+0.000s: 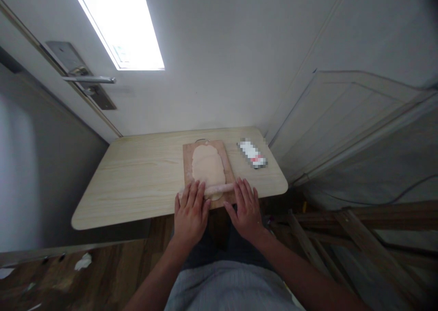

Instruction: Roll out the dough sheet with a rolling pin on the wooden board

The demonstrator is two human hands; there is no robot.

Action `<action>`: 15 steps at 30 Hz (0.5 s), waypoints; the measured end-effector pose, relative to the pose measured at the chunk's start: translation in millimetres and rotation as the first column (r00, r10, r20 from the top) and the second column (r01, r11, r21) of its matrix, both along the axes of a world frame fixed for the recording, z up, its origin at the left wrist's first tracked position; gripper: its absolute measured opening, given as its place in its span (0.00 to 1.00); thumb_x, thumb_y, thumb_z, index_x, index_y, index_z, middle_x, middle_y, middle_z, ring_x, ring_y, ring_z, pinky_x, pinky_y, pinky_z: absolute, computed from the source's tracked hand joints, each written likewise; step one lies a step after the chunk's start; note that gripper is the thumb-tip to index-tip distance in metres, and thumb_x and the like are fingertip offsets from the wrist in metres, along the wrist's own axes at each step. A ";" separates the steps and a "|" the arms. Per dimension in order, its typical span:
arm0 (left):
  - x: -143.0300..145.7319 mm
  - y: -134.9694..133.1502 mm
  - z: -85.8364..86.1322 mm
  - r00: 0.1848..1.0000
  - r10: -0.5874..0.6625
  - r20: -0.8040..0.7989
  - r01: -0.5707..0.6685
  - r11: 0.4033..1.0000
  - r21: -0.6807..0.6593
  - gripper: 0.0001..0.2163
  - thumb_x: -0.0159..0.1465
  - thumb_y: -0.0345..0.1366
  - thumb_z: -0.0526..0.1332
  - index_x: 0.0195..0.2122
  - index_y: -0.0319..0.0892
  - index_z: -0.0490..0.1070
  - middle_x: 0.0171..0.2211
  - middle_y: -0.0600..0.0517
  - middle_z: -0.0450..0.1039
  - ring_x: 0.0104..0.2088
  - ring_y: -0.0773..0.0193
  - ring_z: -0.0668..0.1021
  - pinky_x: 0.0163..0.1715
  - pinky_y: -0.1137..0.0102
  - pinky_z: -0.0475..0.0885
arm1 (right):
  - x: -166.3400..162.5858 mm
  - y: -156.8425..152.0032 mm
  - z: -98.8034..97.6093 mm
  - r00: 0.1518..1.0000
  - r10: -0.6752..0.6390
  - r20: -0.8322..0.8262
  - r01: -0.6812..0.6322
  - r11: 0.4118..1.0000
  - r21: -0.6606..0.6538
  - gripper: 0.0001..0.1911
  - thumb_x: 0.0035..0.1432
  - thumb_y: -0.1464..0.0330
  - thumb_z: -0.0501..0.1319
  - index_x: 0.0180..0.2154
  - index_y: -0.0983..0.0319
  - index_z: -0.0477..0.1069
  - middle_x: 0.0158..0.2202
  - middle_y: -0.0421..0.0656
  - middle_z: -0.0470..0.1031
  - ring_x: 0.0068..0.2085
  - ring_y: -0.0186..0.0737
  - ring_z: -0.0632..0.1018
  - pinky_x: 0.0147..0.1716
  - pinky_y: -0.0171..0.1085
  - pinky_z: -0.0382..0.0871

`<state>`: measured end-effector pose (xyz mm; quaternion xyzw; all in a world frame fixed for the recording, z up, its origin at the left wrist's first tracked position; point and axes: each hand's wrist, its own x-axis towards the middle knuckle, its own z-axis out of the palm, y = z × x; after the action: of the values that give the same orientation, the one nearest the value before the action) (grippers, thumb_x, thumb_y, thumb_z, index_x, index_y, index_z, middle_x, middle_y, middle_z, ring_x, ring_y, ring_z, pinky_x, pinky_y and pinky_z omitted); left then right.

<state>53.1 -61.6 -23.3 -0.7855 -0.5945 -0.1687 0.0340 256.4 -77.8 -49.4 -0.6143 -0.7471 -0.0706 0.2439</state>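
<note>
A flat oval sheet of pale dough (207,166) lies on a small wooden cutting board (186,165) near the table's front edge. Across the board's near end rests a light wooden rolling pin (218,190). My left hand (190,213) lies flat on the pin's left end with its fingers stretched out. My right hand (245,207) presses flat on the pin's right end, fingers also extended. Both palms sit on top of the pin rather than wrapping round it.
The board sits on a light wooden table (143,178) with rounded corners. A small white packet (252,153) lies right of the board. A white door with a metal handle (89,79) stands behind. Wooden slats (345,229) lean at the right; paper scraps (83,261) litter the floor.
</note>
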 end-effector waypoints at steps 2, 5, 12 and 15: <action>-0.2 -1.3 -0.5 1.000 0.000 -0.007 0.000 1.000 -0.004 0.25 0.74 0.44 0.49 0.71 0.45 0.56 0.71 0.48 0.56 0.71 0.49 0.58 0.66 0.48 0.57 | 0.3 -0.3 -0.7 1.000 0.003 -0.001 -0.003 1.000 0.003 0.35 0.71 0.56 0.51 0.71 0.67 0.49 0.71 0.56 0.57 0.72 0.53 0.54 0.68 0.57 0.48; 0.5 -0.5 1.0 1.000 0.014 -0.013 -0.014 1.000 -0.016 0.26 0.74 0.44 0.49 0.71 0.46 0.55 0.71 0.48 0.56 0.71 0.50 0.59 0.67 0.47 0.54 | -0.3 1.6 -0.4 1.000 -0.002 0.004 0.002 1.000 -0.008 0.35 0.71 0.56 0.50 0.71 0.68 0.50 0.71 0.56 0.56 0.72 0.53 0.54 0.68 0.57 0.47; 2.8 9.8 6.8 1.000 0.025 -0.005 -0.025 0.999 -0.039 0.27 0.73 0.46 0.48 0.72 0.47 0.53 0.70 0.47 0.58 0.70 0.49 0.61 0.67 0.44 0.52 | -6.1 16.0 3.6 0.999 -0.050 0.007 0.050 0.998 -0.031 0.33 0.72 0.55 0.49 0.69 0.68 0.55 0.70 0.56 0.57 0.72 0.54 0.55 0.68 0.58 0.46; 2.6 14.5 6.9 1.000 0.029 0.007 -0.029 0.999 -0.035 0.27 0.73 0.47 0.48 0.71 0.46 0.53 0.70 0.47 0.58 0.70 0.49 0.61 0.67 0.43 0.53 | -7.6 22.9 6.1 0.998 -0.056 0.012 0.056 0.997 -0.053 0.33 0.72 0.54 0.49 0.68 0.68 0.56 0.70 0.57 0.57 0.72 0.54 0.55 0.67 0.59 0.47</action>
<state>55.7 -47.1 -16.4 -0.7767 -0.6087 -0.1609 0.0206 248.8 -55.0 -43.3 -0.6409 -0.7325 -0.0609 0.2213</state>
